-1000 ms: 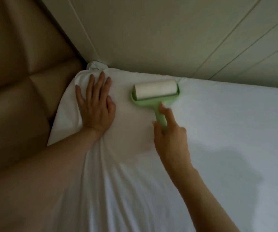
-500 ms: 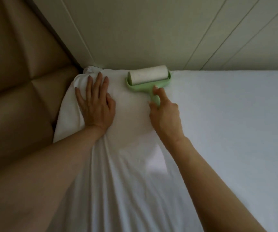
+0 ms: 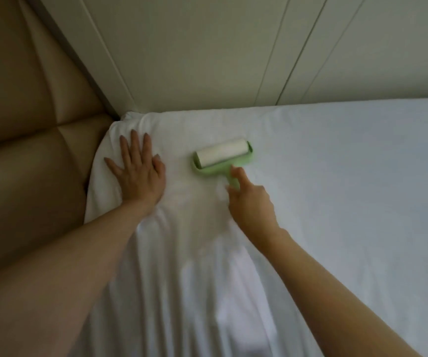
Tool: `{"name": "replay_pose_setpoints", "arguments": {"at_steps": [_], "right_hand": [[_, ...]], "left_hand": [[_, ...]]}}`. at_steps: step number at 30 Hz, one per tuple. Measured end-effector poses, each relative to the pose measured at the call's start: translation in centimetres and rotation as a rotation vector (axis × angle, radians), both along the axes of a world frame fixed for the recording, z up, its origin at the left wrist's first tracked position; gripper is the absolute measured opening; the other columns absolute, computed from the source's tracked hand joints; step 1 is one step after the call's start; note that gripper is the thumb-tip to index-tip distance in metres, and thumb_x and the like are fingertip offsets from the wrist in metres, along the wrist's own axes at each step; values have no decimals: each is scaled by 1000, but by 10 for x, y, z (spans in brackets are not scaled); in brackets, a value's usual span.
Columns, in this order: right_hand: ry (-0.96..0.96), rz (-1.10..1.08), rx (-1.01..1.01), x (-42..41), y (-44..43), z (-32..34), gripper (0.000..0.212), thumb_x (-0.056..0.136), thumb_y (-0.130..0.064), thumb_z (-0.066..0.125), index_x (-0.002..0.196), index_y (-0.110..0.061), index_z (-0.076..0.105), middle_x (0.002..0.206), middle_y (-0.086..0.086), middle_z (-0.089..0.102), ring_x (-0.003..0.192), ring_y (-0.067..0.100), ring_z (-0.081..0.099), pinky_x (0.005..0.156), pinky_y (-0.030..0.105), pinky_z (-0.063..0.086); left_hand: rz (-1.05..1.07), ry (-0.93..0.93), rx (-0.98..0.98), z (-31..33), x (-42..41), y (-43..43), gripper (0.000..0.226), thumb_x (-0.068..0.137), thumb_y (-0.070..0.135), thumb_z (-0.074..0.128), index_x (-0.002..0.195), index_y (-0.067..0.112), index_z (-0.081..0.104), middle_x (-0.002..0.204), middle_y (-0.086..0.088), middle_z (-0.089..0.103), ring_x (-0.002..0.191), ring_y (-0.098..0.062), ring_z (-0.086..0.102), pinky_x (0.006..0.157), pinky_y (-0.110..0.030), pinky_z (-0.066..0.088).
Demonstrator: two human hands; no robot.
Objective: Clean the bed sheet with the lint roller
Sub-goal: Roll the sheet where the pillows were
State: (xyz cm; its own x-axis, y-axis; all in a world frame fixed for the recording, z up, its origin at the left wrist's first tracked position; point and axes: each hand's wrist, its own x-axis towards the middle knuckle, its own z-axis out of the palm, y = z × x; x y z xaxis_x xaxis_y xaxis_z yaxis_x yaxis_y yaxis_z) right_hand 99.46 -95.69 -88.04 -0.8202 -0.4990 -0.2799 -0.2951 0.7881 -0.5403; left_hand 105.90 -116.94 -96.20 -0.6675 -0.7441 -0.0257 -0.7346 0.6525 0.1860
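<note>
Gripping green lint roller (image 3: 221, 157) by its handle with right hand (image 3: 252, 202), index finger stretched along it; white roll just beyond fingertips, on bed sheet (image 3: 336, 176). Pressing left hand (image 3: 138, 176) flat, fingers spread, left of roller, near padded headboard (image 3: 27, 124).

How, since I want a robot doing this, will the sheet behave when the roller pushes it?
Probably floppy: the sheet lies in long folds in the foreground. It would likely bunch ahead of the roller, which may be why the left hand presses it flat.
</note>
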Motion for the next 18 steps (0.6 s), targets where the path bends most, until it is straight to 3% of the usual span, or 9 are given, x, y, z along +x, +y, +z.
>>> {"name": "replay_pose_setpoints", "arguments": {"at_steps": [5,10,12,15,18], "right_hand": [[-29,24,-10,-42,-58,1,43,98,-25,42,140,-23,33,98,13,54,101,35,56,71,32,37],[-27,7,24,9,2,-6,48,100,-29,38,146,-27,26,109,21,60,101,39,57,78,37,42],[4,13,33,46,50,-12,49,100,-29,36,148,-27,24,99,23,64,92,40,59,72,38,43],[34,8,1,95,113,-15,51,96,-35,29,147,-27,28,71,11,64,69,36,59,57,34,35],[10,-21,15,127,148,-9,45,98,-34,36,143,-31,32,53,-7,45,54,23,48,53,32,37]], "left_hand": [[-64,22,0,-3,53,21,60,97,37,21,154,21,15,163,-6,4,150,-23,2,116,-58,0],[75,-27,45,16,55,33,60,102,32,30,155,15,9,163,-6,-3,149,-22,-5,115,-60,-7],[43,134,-10,27,51,56,59,100,27,33,153,6,14,162,-10,6,150,-26,1,116,-59,-6],[-257,315,-35,25,62,115,56,97,24,31,150,4,27,158,-11,22,147,-27,17,118,-52,4],[-471,181,-14,6,91,150,53,98,29,29,147,9,38,156,-5,30,144,-24,29,116,-52,15]]}}
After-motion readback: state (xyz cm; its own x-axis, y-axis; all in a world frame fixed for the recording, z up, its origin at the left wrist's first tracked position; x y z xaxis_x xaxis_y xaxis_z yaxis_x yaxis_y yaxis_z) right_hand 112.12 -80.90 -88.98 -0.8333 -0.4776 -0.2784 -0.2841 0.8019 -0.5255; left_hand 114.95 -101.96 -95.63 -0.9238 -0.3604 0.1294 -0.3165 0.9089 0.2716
